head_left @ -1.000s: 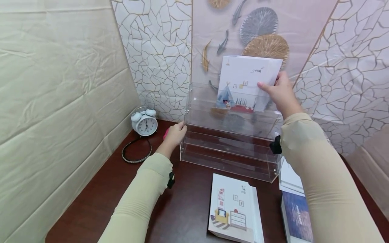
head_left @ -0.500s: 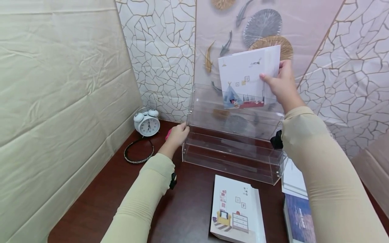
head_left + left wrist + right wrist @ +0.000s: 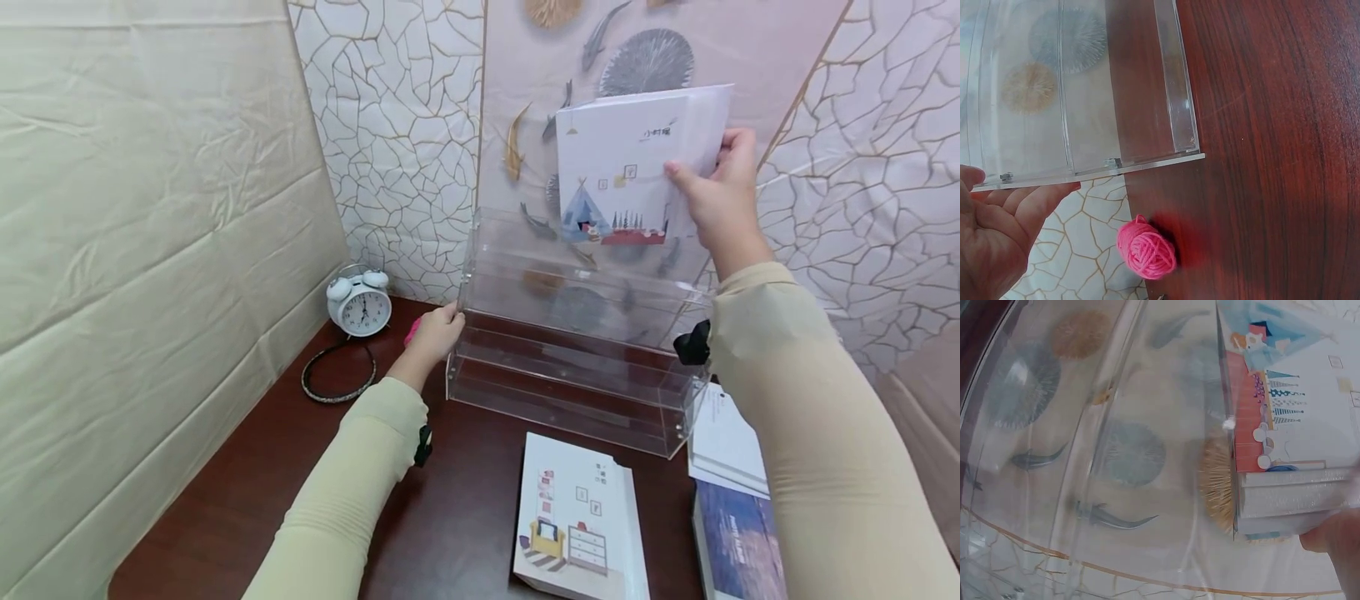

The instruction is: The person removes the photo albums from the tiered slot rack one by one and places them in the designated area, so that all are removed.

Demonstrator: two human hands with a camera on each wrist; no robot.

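My right hand grips a white book by its right edge, thumb on the front cover, which shows a blue tent and a red rug. The book is held upright above a clear acrylic display rack. In the right wrist view the book's lower edge and white spine show, with part of the hand at the right. My left hand holds the rack's left side; in the left wrist view its thumb and fingers lie on opposite sides of the rack's side panel.
A ball of pink yarn lies left of the rack. Farther left are a white alarm clock and a dark cord loop. In front lies another white book; at right are white books and a blue album.
My right hand has lifted the book upward and to the right, so its lower edge stands higher above the rack. My left hand stays on the rack's side.
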